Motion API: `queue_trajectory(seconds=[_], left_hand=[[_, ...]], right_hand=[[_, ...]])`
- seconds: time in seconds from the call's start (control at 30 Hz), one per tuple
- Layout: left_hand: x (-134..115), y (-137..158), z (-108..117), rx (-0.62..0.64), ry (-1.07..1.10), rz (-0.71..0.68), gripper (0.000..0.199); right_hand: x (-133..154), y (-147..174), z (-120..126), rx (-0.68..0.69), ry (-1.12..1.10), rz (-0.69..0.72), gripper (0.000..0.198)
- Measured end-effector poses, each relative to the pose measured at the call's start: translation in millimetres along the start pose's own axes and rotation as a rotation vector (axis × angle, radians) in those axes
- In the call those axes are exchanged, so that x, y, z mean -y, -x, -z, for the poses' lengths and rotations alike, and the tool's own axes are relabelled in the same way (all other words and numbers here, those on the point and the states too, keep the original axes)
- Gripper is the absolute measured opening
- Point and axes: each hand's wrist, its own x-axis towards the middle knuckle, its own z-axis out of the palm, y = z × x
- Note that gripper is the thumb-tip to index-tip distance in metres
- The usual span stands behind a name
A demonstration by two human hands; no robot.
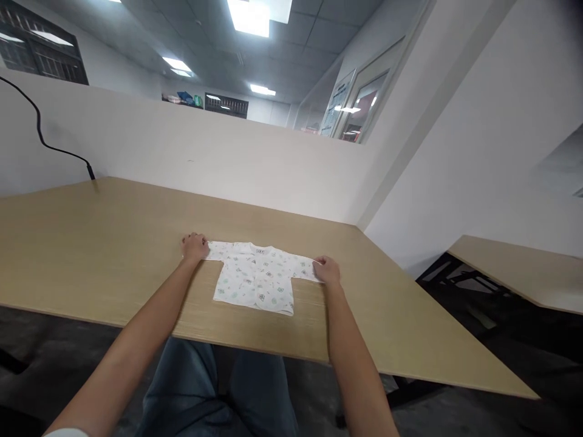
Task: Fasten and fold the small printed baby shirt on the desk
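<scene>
A small white baby shirt (257, 276) with a scattered coloured print lies spread flat on the wooden table, its neckline facing away from me and both sleeves stretched out sideways. My left hand (195, 247) is closed on the end of the left-side sleeve, fingers curled over the cuff. At the opposite side, my right hand (327, 270) pinches the other cuff between thumb and fingers. The cuffs themselves are partly hidden beneath my hands. The shirt's hem lies toward me, a little back from the table's front edge.
The wooden table (113, 243) meets a low white partition (228, 161) at the back. A black cable (40, 130) hangs down to the table's far left. Another table (523, 267) stands at the right. My legs (218, 388) are under the front edge.
</scene>
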Motion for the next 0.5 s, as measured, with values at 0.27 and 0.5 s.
queue_trajectory(seconds=[0.27, 0.5], left_hand=[[-29, -29, 62, -0.187, 0.132, 0.028, 0.028], [-57, -48, 149, -0.394, 0.275, -0.21, 0.026]], right_hand=[[52, -31, 27, -0.281, -0.363, 0.1, 0.03], [96, -40, 99, -0.491, -0.338, 0.337, 0.029]])
